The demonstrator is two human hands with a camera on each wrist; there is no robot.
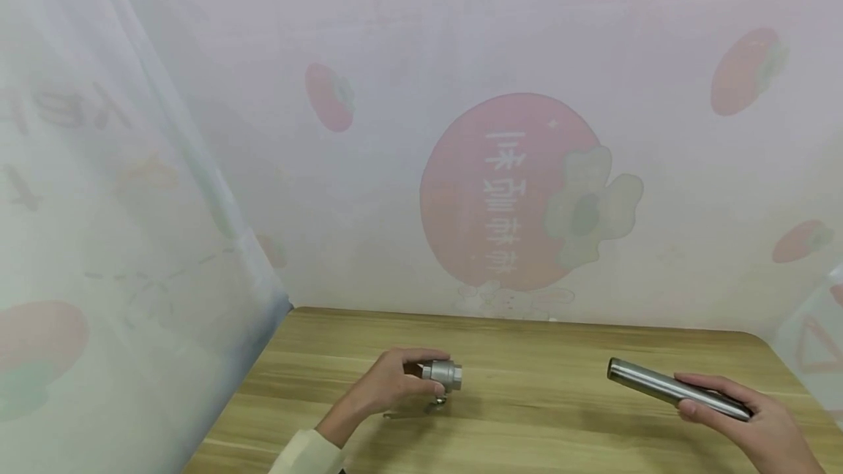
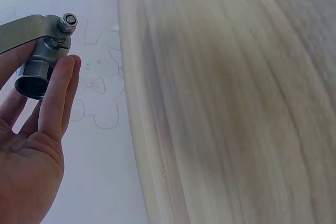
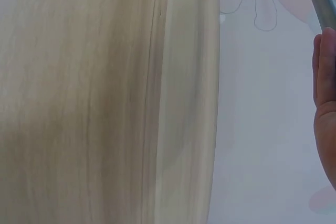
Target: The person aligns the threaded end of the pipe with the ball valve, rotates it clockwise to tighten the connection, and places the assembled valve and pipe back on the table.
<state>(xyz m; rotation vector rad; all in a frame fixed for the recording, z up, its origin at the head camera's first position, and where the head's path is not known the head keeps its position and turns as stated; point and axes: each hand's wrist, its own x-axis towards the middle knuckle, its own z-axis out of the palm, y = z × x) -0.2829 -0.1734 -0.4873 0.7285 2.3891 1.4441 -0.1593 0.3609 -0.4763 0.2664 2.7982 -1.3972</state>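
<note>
My left hand point(image 1: 394, 380) grips a metal ball valve point(image 1: 444, 374) between thumb and fingers, above the table's left half. In the left wrist view the valve point(image 2: 48, 59) shows a threaded open end, a nut on its stem and a flat lever handle point(image 2: 23, 32) reaching to the left. On the right side, my right hand point(image 1: 757, 415) holds a straight steel pipe point(image 1: 665, 386), its dark end pointing left and away from me. Only part of the pipe point(image 3: 321, 1) and of that hand point(image 3: 326, 93) enters the right wrist view. Valve and pipe are well apart.
Beneath both hands lies a wood-grain table point(image 1: 527, 415) with rounded far corners. A pale printed curtain point(image 1: 369, 203) with fruit pictures stands behind its far edge, and another curtain point(image 1: 99, 240) hangs along the left side.
</note>
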